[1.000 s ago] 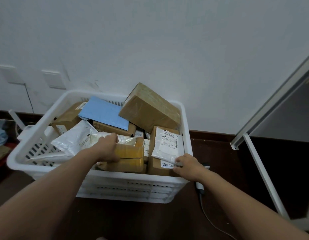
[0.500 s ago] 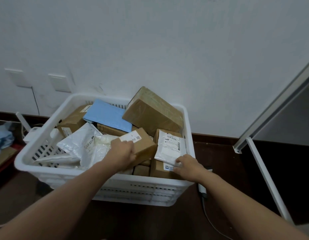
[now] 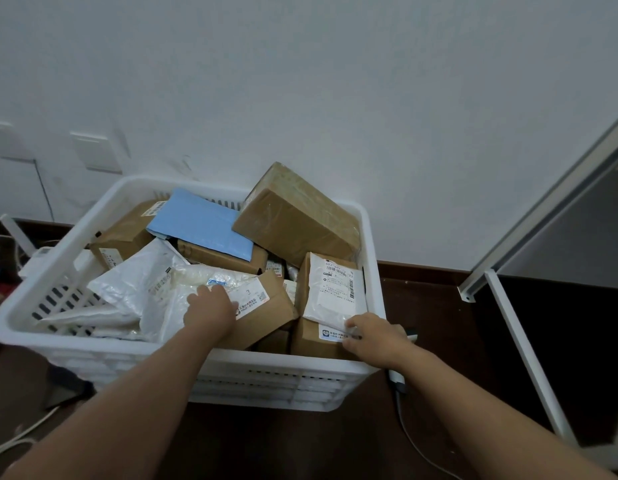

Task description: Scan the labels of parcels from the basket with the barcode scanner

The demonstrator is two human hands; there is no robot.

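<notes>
One basket point(image 3: 371, 282), two hands

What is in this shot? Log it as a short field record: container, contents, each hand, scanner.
container: white slotted basket on a dark floor
contents: brown boxes, white poly bags, blue mailer
left hand: on small labelled box
right hand: on white label, near the basket's right corner
scanner: mostly hidden under right wrist, corded

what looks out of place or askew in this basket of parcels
The large brown taped cardboard box at the back right sits tilted, propped on other parcels with its top corner above the white plastic basket's rim. The parcels lie in a loose jumble, and a blue padded envelope lies slanted across the boxes. Nothing looks spilled or torn.
</notes>
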